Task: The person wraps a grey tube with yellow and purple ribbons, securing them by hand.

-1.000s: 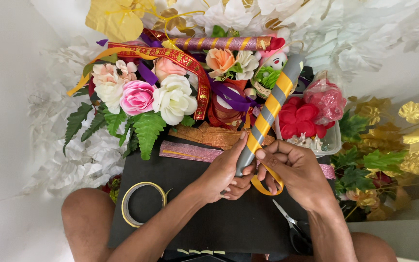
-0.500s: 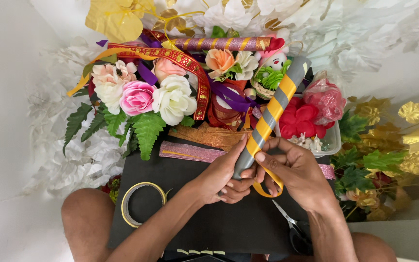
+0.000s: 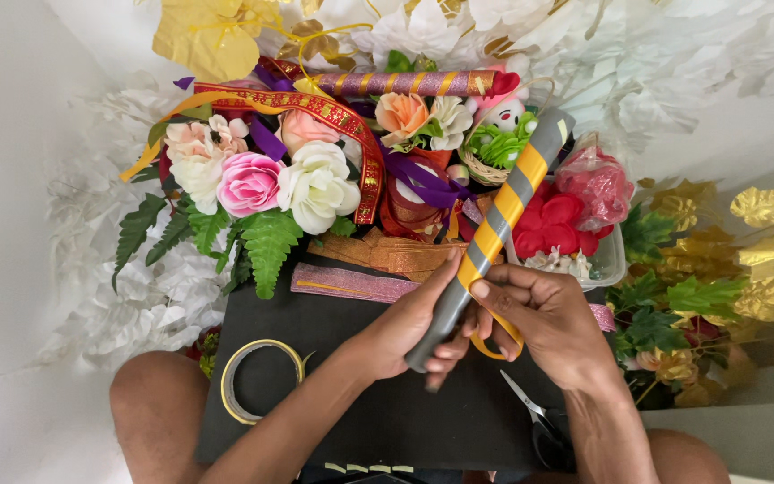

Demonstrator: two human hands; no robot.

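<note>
My left hand [image 3: 409, 324] grips the lower end of a grey tube [image 3: 517, 189] that slants up to the right and is wound with a yellow ribbon. My right hand [image 3: 544, 321] pinches the loose yellow ribbon [image 3: 494, 345] against the tube, a loop of it curling below my fingers. Both hands are over a black board [image 3: 360, 421] resting on my lap.
A roll of tape [image 3: 260, 380] lies at the board's left, scissors [image 3: 535, 421] at its right, a pink glitter strip [image 3: 351, 284] at its far edge. Beyond are fabric flowers [image 3: 253, 184], green fern leaves [image 3: 266, 242], a purple-gold wrapped tube [image 3: 405, 83], red petals in a clear tub [image 3: 553, 224], and gold leaves [image 3: 763, 255].
My right hand's fingers have shifted slightly on the ribbon loop; the tube and left hand stay nearly still.
</note>
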